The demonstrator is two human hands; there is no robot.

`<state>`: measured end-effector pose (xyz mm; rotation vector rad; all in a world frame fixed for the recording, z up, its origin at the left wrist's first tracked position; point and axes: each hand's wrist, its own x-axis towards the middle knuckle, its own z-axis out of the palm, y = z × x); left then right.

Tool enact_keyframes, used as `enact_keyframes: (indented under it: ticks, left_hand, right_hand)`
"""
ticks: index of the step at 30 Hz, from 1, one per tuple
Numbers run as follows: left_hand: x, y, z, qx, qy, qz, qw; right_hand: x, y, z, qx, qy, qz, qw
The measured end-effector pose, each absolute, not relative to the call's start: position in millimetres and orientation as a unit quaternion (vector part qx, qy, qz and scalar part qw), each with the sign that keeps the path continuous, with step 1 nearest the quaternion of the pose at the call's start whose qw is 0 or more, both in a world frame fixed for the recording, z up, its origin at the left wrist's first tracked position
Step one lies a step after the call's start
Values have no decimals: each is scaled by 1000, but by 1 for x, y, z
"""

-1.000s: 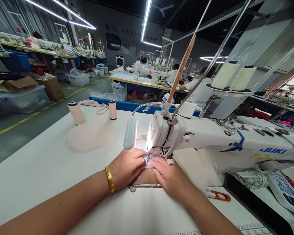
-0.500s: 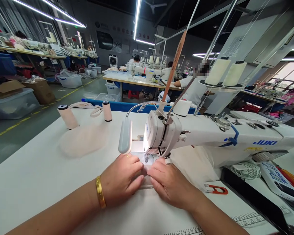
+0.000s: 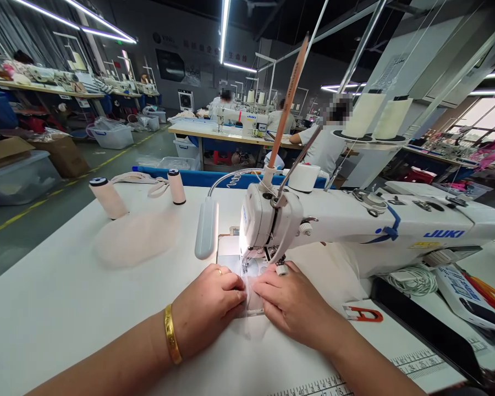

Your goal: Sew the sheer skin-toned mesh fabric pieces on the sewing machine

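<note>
Far left of my hands stand two thread spools (image 3: 108,198). My left hand (image 3: 208,305) presses flat, fingers curled, on the small sheer fabric piece (image 3: 253,301); my right hand (image 3: 291,302) pins its other edge. It lies just short of the needle (image 3: 244,265), so stitching seems barely started, though the seam is hidden.

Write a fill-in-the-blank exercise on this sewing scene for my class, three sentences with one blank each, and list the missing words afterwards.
1. The gold bangle sits on the wrist of the person's ____ hand.
2. The left hand and right hand press a small fabric piece flat under the head of the white ____ machine.
3. The brand word printed in blue on the machine's arm is ____.

Missing words: left; sewing; JUKI
</note>
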<state>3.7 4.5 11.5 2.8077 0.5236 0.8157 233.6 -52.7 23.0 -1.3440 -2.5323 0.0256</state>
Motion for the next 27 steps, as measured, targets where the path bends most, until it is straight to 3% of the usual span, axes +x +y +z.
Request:
enact_keyframes:
  ticks: [16, 27]
  left_hand:
    - [6, 6, 9, 936, 204, 284, 44]
    - [2, -6, 11, 933, 203, 288, 72]
  right_hand:
    - [236, -48, 14, -469, -865, -17, 177]
    - [233, -52, 22, -413, -892, 47, 178]
